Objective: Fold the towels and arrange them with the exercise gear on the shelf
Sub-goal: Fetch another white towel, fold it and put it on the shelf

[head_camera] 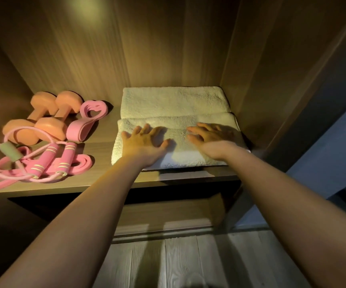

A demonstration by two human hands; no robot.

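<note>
Two folded white towels lie on the right half of the wooden shelf (pixel 97 183). The rear towel (pixel 174 101) sits against the back wall. The front towel (pixel 180 156) lies before it, reaching the shelf's front edge. My left hand (pixel 144 140) rests flat on the front towel with fingers spread. My right hand (pixel 211 136) lies flat beside it, fingers straight. On the left half sit two orange dumbbells (pixel 47 117), a pink heart-shaped band (pixel 87 119), and a pink skipping rope (pixel 49 161) with striped handles.
The cabinet's right wall (pixel 257 84) stands close against the towels. A pink resistance tube with a green pad (pixel 10 151) lies tangled with the rope at the front left. A lower shelf (pixel 168 213) and grey plank floor (pixel 168 262) show below.
</note>
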